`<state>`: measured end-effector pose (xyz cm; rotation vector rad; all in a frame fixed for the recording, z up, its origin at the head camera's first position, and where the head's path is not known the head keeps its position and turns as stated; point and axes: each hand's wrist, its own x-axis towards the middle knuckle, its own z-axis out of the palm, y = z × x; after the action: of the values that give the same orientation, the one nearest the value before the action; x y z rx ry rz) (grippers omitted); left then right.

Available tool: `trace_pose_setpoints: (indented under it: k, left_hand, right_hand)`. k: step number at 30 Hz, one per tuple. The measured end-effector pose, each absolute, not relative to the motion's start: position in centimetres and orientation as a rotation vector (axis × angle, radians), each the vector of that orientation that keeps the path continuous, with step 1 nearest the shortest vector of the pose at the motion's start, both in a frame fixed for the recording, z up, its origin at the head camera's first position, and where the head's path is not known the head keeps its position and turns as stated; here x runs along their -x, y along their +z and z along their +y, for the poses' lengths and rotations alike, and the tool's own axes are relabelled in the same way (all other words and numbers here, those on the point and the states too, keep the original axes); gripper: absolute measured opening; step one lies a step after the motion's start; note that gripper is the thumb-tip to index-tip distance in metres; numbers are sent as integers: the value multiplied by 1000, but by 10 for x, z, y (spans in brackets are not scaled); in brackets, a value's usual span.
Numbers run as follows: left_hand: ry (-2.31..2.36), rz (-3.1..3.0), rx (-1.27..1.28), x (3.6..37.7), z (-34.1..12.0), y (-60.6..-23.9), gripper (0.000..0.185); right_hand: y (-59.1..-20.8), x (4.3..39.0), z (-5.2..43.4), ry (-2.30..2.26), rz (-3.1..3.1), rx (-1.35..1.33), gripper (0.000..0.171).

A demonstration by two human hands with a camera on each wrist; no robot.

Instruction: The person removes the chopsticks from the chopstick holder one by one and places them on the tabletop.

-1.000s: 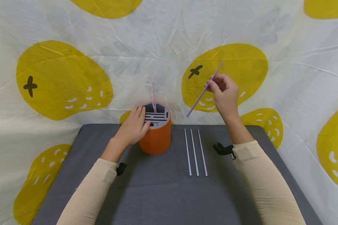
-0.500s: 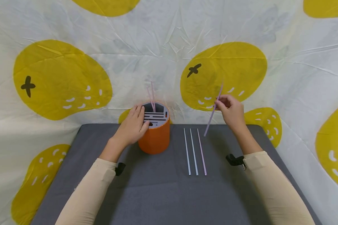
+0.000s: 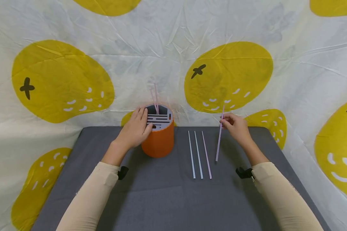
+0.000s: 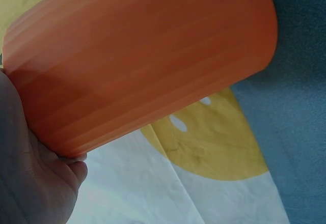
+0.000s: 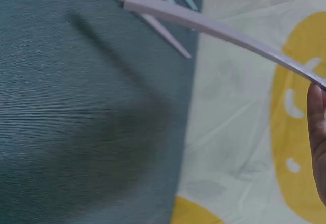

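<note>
My left hand [image 3: 134, 128] rests on the left rim of an orange round knife block [image 3: 159, 142] with a grey slotted top, its fingers lying along the edge; the left wrist view shows the block's orange wall [image 4: 147, 56]. Two pink chopsticks [image 3: 156, 98] stand in the block's rear compartment. My right hand [image 3: 235, 126] pinches a lilac chopstick [image 3: 219, 141] near its upper end, its thick squared end [image 5: 133, 1] pointing down towards the tabletop. Contact with the cloth cannot be told. Left of it lie another lilac chopstick [image 3: 207, 155] and two pale blue chopsticks [image 3: 198, 155], roughly parallel.
A dark grey cloth covers the table [image 3: 162, 199], whose far edge meets a white curtain [image 3: 150, 38] printed with yellow fruit shapes. The knife block stands near that far edge. Black straps show at both wrists.
My right hand has come down from above the table's far edge, and the lilac chopstick has swung from slanted to nearly upright in view. My left hand stays on the knife block.
</note>
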<state>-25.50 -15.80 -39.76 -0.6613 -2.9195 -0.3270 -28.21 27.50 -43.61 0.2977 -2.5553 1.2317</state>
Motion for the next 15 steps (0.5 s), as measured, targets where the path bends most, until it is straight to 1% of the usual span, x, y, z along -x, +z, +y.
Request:
trace_pose_setpoints:
  k: [4,8,15]
  left_hand:
    - [-329,-2915,667,255,-157,-397,71]
    - [-326,-2916,668,254,-157,-396,71]
    - [-315,-2926,669,251,-159,-394,72]
  right_hand:
    - [-450,279,276,1183,-2647,-319,25]
    - [-458,277,274,1235,-2696,-362,22]
    - [-471,276,273,1393,-2739,-361,25]
